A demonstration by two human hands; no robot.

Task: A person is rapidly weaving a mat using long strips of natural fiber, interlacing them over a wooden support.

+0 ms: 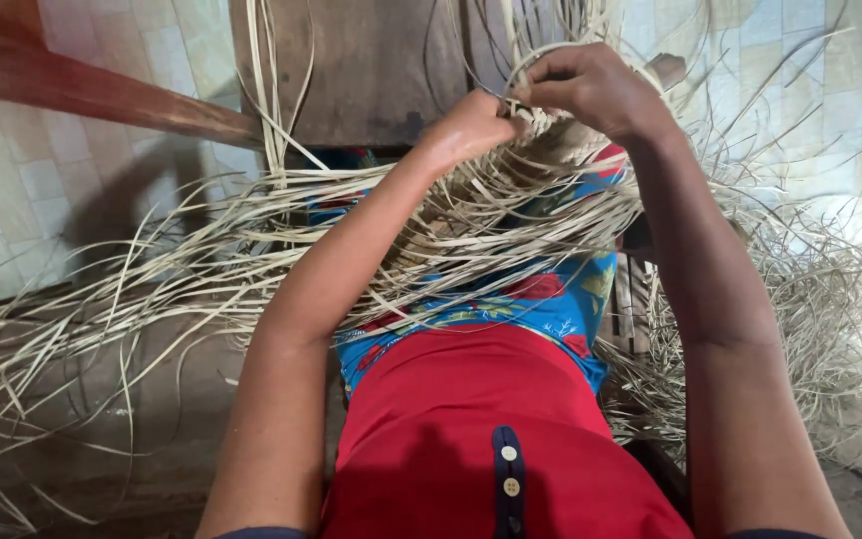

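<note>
Both hands (pixel 536 105) on pale, flat, half-woven straw strips (pixel 481 215); ends loose, splayed.

Both arms outstretched, left grip (pixel 471 128) and right grip (pixel 586 88) pinched together.

Floor (pixel 12 170) w/ pale square tiles, cream & greenish. Reddish wooden beam (pixel 82 90) crosses top left; dark wooden furniture panel (pixel 351 70) stands top centre. Bright daylight at right, shadow lower left.

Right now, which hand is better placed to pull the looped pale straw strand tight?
Probably the right hand: its fingers pinch the curved pale straw strand above the woven straw piece. The left hand is fisted lower, pressing the weave.
</note>
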